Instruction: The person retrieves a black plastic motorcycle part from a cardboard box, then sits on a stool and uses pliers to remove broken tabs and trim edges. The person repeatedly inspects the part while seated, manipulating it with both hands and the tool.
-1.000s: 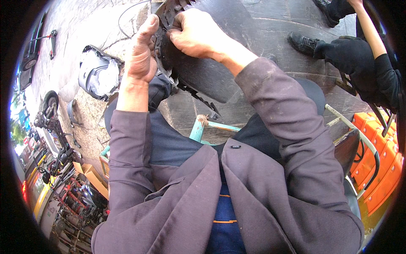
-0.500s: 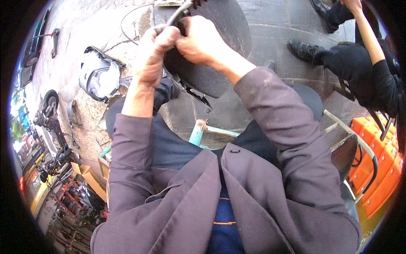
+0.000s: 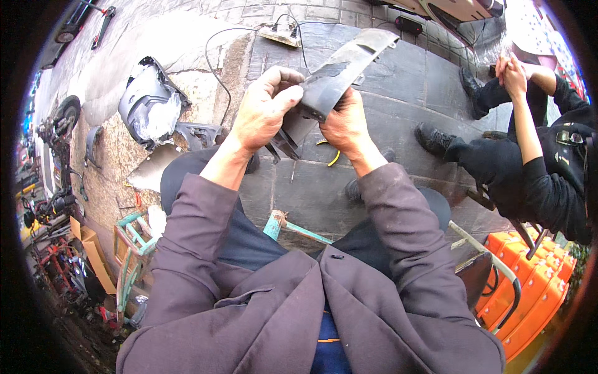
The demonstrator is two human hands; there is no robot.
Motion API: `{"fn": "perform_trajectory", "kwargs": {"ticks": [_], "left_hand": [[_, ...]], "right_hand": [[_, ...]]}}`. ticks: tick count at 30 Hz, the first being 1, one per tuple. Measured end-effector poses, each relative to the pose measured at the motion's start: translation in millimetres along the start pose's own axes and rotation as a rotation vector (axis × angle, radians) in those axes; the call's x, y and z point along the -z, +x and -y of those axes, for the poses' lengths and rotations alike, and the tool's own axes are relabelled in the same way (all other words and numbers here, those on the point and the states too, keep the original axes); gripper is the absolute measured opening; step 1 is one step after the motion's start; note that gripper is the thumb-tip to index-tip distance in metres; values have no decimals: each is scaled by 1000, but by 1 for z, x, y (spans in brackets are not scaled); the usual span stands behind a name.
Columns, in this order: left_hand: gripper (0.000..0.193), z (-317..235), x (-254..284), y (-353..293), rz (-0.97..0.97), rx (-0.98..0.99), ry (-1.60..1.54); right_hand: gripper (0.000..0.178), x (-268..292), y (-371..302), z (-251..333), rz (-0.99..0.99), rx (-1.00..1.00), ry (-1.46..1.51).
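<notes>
In front of me I hold a curved dark grey plastic vehicle panel (image 3: pixel 339 68), tilted up to the right, its surface scuffed and its far rim notched. My left hand (image 3: pixel 261 109) is closed at the panel's near left end, thumb and curled fingers pinching at the edge. My right hand (image 3: pixel 349 128) grips the right side from below; some of its fingers are hidden behind the panel. Beneath the panel, a dark pronged part (image 3: pixel 283 146) shows near my left wrist. A pair of yellow-handled pliers (image 3: pixel 334 157) lies on the paving beside my right wrist.
A white power strip (image 3: pixel 279 36) with cables lies ahead. A grey plastic shell (image 3: pixel 149 103) rests at the left, near a green metal frame (image 3: pixel 128 249). On the right sits another person (image 3: pixel 498 149), hands together, near orange plastic cases (image 3: pixel 529 280). A motorbike (image 3: pixel 59 149) stands far left.
The panel has turned from its broad dark face to a slanted edge-on pose. My hands have come lower and moved apart, the right one to the right. The other person's hands are now in view.
</notes>
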State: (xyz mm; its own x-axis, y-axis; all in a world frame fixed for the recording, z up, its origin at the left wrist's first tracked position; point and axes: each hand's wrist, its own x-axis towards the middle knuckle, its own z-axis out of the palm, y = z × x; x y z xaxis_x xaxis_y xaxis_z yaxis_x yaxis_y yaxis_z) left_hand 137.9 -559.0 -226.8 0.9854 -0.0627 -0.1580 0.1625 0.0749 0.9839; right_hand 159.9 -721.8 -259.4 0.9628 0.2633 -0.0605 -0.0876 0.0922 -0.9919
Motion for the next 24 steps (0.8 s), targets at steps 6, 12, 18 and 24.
{"fn": "perform_trajectory", "kwargs": {"ticks": [6, 12, 18, 24], "left_hand": [[15, 14, 1, 6, -9, 77, -9], [4, 22, 6, 8, 25, 179, -60], [8, 18, -1, 4, -17, 142, 113], [7, 27, -11, 0, 61, 53, 292]], "right_hand": [[13, 0, -6, -14, -65, 100, -135], [13, 5, -20, -29, 19, 6, -71], [24, 18, -27, -3, 126, -205, -245], [15, 80, -35, 89, 635, -267, -99]]}}
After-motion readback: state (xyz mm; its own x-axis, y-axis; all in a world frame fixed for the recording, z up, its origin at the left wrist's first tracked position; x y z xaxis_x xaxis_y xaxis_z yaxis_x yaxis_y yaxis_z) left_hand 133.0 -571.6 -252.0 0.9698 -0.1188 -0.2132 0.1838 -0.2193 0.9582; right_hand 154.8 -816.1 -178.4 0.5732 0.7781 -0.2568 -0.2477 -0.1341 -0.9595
